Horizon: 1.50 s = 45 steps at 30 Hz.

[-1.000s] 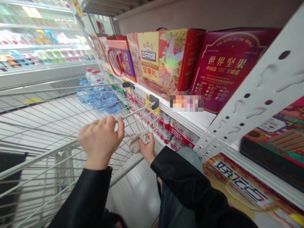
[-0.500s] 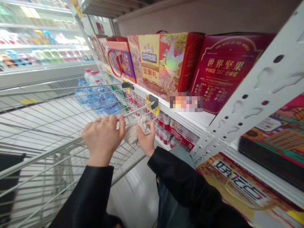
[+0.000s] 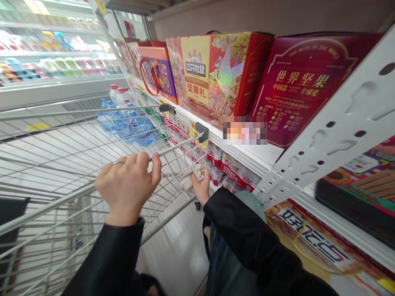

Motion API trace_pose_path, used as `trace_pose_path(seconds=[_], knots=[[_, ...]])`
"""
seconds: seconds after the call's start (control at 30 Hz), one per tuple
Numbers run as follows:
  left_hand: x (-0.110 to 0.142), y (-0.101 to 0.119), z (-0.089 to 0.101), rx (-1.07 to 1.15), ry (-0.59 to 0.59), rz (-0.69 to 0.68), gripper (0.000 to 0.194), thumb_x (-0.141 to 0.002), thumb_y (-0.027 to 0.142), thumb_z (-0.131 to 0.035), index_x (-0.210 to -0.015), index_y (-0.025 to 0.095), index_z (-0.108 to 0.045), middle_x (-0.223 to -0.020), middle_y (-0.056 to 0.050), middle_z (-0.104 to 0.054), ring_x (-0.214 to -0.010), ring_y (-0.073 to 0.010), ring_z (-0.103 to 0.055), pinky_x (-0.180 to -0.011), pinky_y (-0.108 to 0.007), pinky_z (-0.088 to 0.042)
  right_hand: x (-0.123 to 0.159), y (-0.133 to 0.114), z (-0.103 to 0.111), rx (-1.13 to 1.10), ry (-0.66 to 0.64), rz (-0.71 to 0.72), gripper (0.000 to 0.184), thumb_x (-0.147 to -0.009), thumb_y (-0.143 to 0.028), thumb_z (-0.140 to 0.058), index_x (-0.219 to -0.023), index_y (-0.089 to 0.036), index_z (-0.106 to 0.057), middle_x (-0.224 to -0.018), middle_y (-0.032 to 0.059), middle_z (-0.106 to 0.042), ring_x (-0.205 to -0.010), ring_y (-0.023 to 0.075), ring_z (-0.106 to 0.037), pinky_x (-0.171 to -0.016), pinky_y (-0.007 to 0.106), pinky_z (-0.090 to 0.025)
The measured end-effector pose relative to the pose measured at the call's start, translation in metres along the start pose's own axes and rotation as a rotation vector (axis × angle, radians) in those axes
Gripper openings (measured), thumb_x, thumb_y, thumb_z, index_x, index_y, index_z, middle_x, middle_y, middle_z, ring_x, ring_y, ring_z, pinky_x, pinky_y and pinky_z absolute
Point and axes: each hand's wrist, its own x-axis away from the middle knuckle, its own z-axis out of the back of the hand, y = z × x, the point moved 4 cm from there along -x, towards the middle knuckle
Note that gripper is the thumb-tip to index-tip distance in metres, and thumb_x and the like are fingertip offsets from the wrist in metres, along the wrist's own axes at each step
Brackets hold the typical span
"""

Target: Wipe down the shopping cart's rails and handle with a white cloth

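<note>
head cam view: left hand (image 3: 125, 185) closed tight round the wire rail (image 3: 180, 144) of a shopping cart, right hand (image 3: 201, 188) pinching a crumpled cloth (image 3: 189, 181) at the cart's front corner, just beside the shelf edge (image 3: 240, 154) under boxed nut gift sets (image 3: 212, 78).

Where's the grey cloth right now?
In the head view, the crumpled grey cloth sits in the right hand at the wire shopping cart's front end, just left of the red-labelled bottles.

- a glass-fronted refrigerated display case (image 3: 52, 53) with lit shelves
- a white perforated steel shelf upright (image 3: 335, 137)
- a beige shelf back panel (image 3: 247, 16)
- a glossy pale floor (image 3: 168, 255) reflecting light
</note>
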Motion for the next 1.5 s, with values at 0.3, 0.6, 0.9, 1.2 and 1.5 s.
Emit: trace_pose_path(seconds=[0.3, 0.6, 0.9, 1.2, 1.5], knots=[[-0.002, -0.001, -0.002, 0.019, 0.022, -0.002, 0.033, -0.101, 0.039, -0.052, -0.072, 0.024, -0.049, -0.069, -0.007, -0.061, -0.069, -0.0263, -0.057, -0.066, -0.037, -0.02, -0.002, -0.014, -0.015, -0.024, 0.071, 0.035, 0.028, -0.083, -0.044, -0.065, -0.089, -0.027, -0.043, -0.082, -0.0057, -0.055, -0.079, 0.0142, -0.054, -0.08, 0.029, -0.05], [0.002, -0.001, 0.002, -0.004, 0.053, -0.032, 0.034, -0.1, 0.039, -0.056, -0.07, 0.025, -0.048, -0.065, -0.005, -0.059, -0.067, -0.0264, -0.057, -0.065, -0.037, -0.022, -0.033, -0.095, -0.034, -0.145, -0.035, 0.305, 0.029, -0.087, -0.042, -0.071, -0.09, -0.026, -0.047, -0.085, -0.0049, -0.053, -0.078, 0.0127, -0.052, -0.077, 0.027, -0.049], [0.001, -0.003, 0.0, 0.004, 0.056, -0.022, 0.034, -0.1, 0.039, -0.055, -0.07, 0.024, -0.05, -0.066, -0.005, -0.061, -0.066, -0.0261, -0.057, -0.064, -0.036, -0.021, -0.014, -0.006, 0.0, 0.031, 0.018, 0.059, 0.027, -0.074, -0.034, -0.07, -0.082, -0.027, -0.045, -0.073, -0.0081, -0.053, -0.072, 0.0133, -0.051, -0.072, 0.027, -0.047], [0.0, -0.004, -0.004, -0.004, 0.04, -0.023, 0.033, -0.102, 0.039, -0.051, -0.073, 0.024, -0.055, -0.068, -0.007, -0.063, -0.068, -0.0275, -0.059, -0.065, -0.037, -0.023, -0.02, 0.0, -0.011, 0.016, 0.171, 0.0, 0.028, -0.074, -0.038, -0.066, -0.085, -0.027, -0.043, -0.075, -0.0076, -0.053, -0.072, 0.0134, -0.052, -0.072, 0.026, -0.048], [0.0, -0.004, -0.001, 0.027, 0.042, -0.011, 0.034, -0.101, 0.04, -0.053, -0.071, 0.024, -0.053, -0.066, -0.006, -0.06, -0.064, -0.0244, -0.054, -0.066, -0.037, -0.02, -0.042, -0.084, -0.035, -0.079, 0.028, 0.225, 0.029, -0.08, -0.041, -0.068, -0.09, -0.026, -0.047, -0.085, -0.0044, -0.057, -0.081, 0.0134, -0.055, -0.082, 0.028, -0.052]])
